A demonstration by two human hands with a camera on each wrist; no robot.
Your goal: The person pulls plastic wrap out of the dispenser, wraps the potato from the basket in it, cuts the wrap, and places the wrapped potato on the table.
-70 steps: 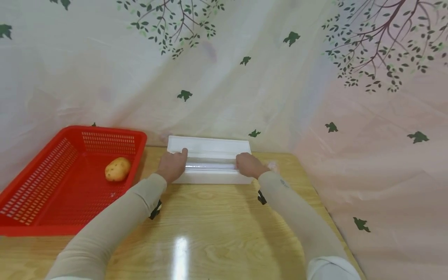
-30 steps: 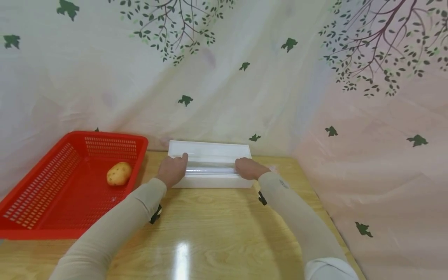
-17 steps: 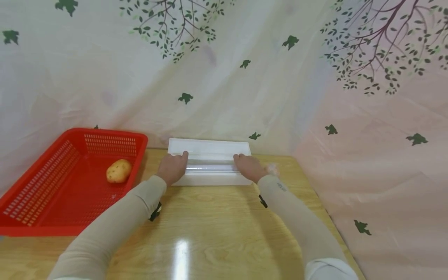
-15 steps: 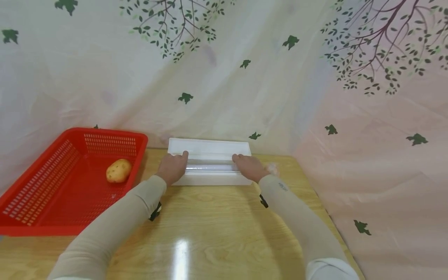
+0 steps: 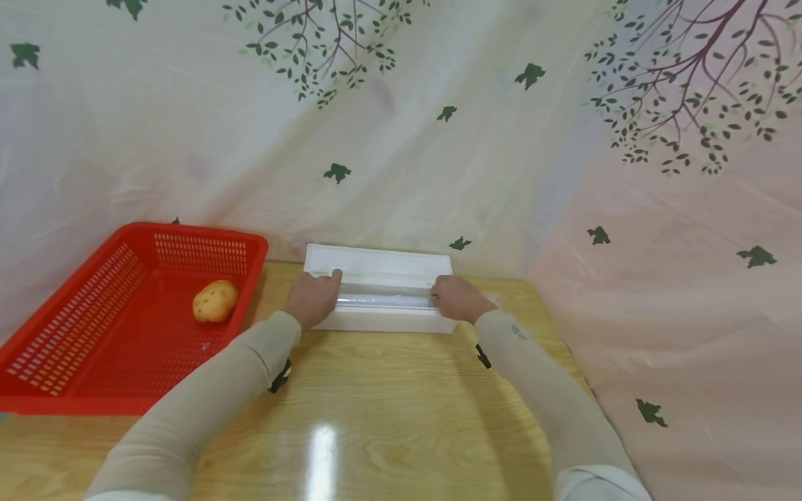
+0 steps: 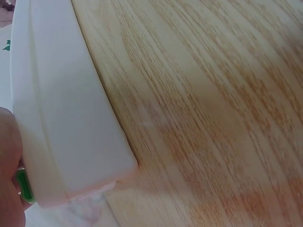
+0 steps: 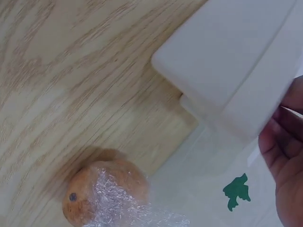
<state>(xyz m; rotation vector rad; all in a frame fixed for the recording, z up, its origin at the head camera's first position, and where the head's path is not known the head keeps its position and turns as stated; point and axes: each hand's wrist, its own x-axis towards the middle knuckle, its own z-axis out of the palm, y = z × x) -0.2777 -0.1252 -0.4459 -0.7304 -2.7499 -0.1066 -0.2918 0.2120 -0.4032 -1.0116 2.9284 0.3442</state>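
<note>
A long white cling-film dispenser box (image 5: 382, 321) lies with its lid up at the back of the wooden table (image 5: 376, 396). A clear film roll (image 5: 383, 300) shows inside it. My left hand (image 5: 311, 296) holds the box's left end, thumb on the rim. My right hand (image 5: 456, 299) grips the right end, fingers curled over the roll. In the left wrist view the box (image 6: 61, 118) fills the left side. The right wrist view shows the box's corner (image 7: 222, 61) and my fingers (image 7: 284, 156) beside it.
A red plastic basket (image 5: 119, 341) stands at the left with a bare potato (image 5: 214, 300) in it. A brown round thing partly wrapped in film (image 7: 104, 194) lies on the table just right of the box. A leaf-print curtain (image 5: 401, 139) hangs close behind and to the right.
My right hand slid a little left along the roll, then back to the box's right end. The left hand and the box have stayed put.
</note>
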